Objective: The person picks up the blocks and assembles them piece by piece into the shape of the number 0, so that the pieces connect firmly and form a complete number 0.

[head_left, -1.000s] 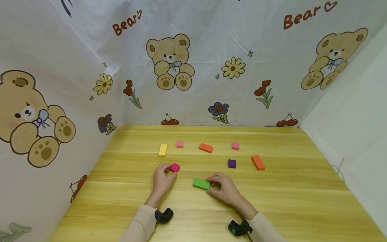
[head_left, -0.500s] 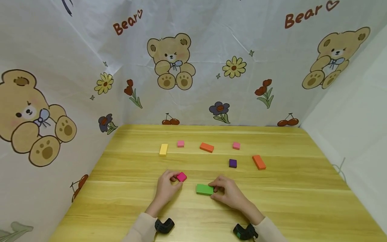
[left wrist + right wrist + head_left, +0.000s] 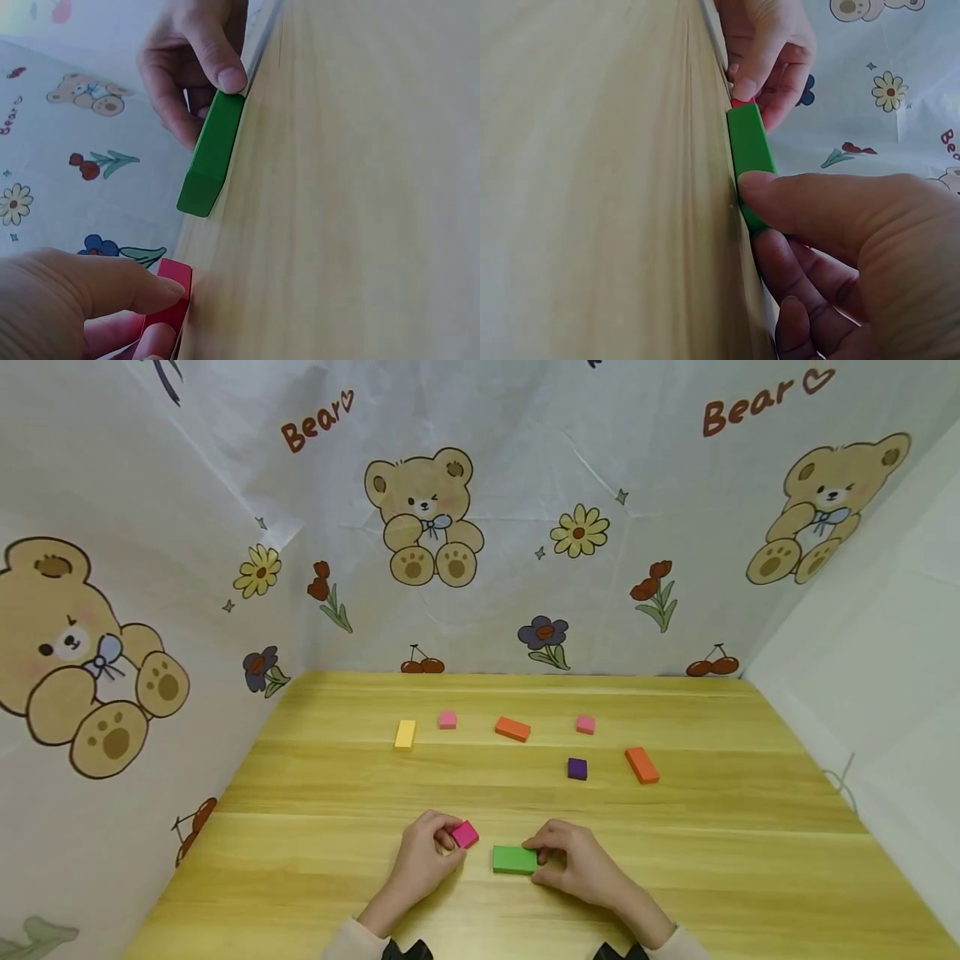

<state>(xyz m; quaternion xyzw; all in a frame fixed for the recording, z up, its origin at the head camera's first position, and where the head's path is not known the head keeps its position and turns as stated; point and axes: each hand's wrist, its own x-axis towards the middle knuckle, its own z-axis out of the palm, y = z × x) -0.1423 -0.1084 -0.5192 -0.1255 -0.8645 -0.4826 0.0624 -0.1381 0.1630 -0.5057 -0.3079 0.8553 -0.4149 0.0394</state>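
My left hand (image 3: 425, 858) pinches a small magenta square block (image 3: 466, 835) between thumb and fingers, its corner pointing toward me in the head view. To the right of it lies a green rectangular block (image 3: 514, 860), its right end pinched by my right hand (image 3: 579, 866). A narrow gap of table separates the two blocks. In the left wrist view the green block (image 3: 213, 156) is low along the wooden surface, with the red-looking magenta block (image 3: 172, 294) nearer the camera. The right wrist view has my thumb on the green block's (image 3: 750, 142) side.
Farther back on the wooden table (image 3: 337, 793) lie a yellow block (image 3: 405, 736), two pink blocks (image 3: 447, 720), two orange blocks (image 3: 513, 729) and a dark purple block (image 3: 577, 769). A bear-print cloth (image 3: 495, 602) hangs behind the table.
Both hands have drawn back toward the person, bringing the magenta and green blocks along. The magenta block has also shifted right, closer to the green one, which has turned more level.
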